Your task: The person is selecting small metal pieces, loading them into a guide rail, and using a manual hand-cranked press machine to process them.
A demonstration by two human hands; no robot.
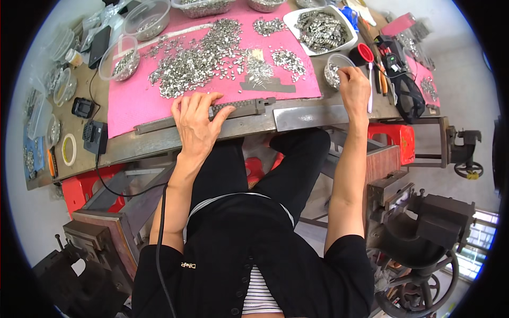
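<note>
Head view: the only one to hand; you sit at the bench point(159, 143), both hands forward.
Jig point(241, 108): dark slotted bar at the near edge of the bench, in front of the heap point(199, 58) on the pink mat point(310, 91); your left hand covers its middle.
Jig's long axis: runs left to right, roughly along the bench edge; the end with the raised block points right and a little away from you, the thin end left and slightly toward you.
Left hand point(195, 121): laid over the jig, fingers curled, thumb and index spread apart; whether you clamp it or just rest on it, I cannot tell.
Right hand point(355, 91): fingertips drawn close together at the tub point(331, 84); whether a piece sits between them, I cannot tell.
Risk, jig: lies close to the edge, so an uneven press from your left hand could slide or tip it and unseat anything in the slots.
Risk, tub: light-looking; a knock from your knuckles could spill its pieces.
Risk, plate point(307, 117): lies along the edge near your right forearm; a sweeping sleeve-side brush could push it off.
Risk, cord point(158, 238): passes close by your left arm; a snag could jerk that hand.
</note>
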